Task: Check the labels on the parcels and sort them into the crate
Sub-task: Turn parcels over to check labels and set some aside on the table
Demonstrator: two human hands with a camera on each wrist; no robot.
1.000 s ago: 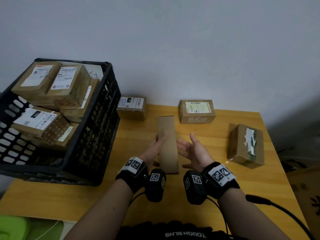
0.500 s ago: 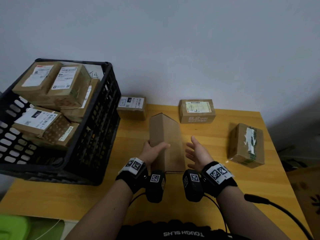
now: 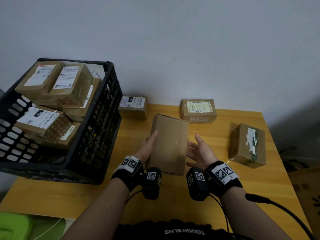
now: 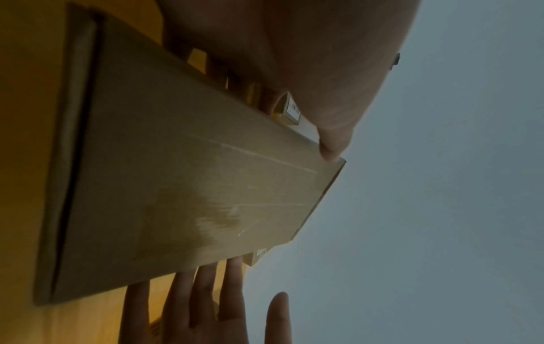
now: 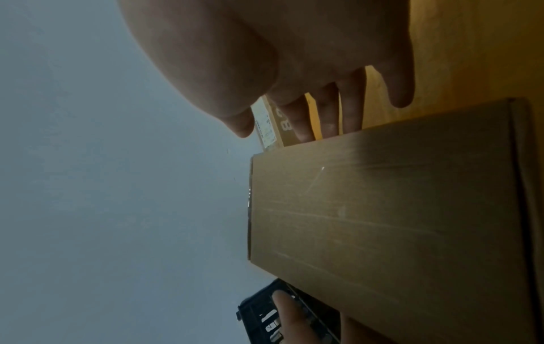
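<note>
A person's left hand (image 3: 148, 147) grips a plain cardboard box (image 3: 168, 144) tilted above the table (image 3: 207, 196), apparently hunting for its label, while the right hand (image 3: 199, 153) waits open beside it, the crate (image 3: 97, 135) nearby.

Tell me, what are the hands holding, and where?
The left hand holds the plain box by its left long edge, thumb on top. The right hand is open beside the box's right edge, gripping nothing.
</note>
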